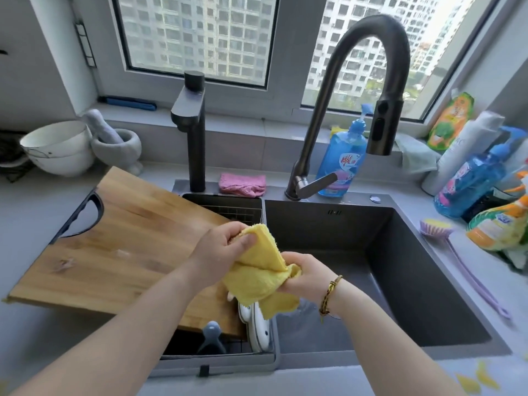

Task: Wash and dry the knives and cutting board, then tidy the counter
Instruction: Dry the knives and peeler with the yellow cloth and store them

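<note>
Currently both hands hold one yellow cloth (257,271) above the sink (414,281). Left hand (225,244): grip closed, thumb and fingers pinching the cloth's upper fold. Right hand (307,274): grip curled round the lower bunch. Wooden cutting board (120,241) lies partly on the desk (28,212), partly over the left basin, just left of the hands.

Cloth (263,270) was yellow; cutting board (120,241) brown wood; folded rag (242,183) pink; soap bottle (341,158) blue; sink (400,267) dark grey.
</note>
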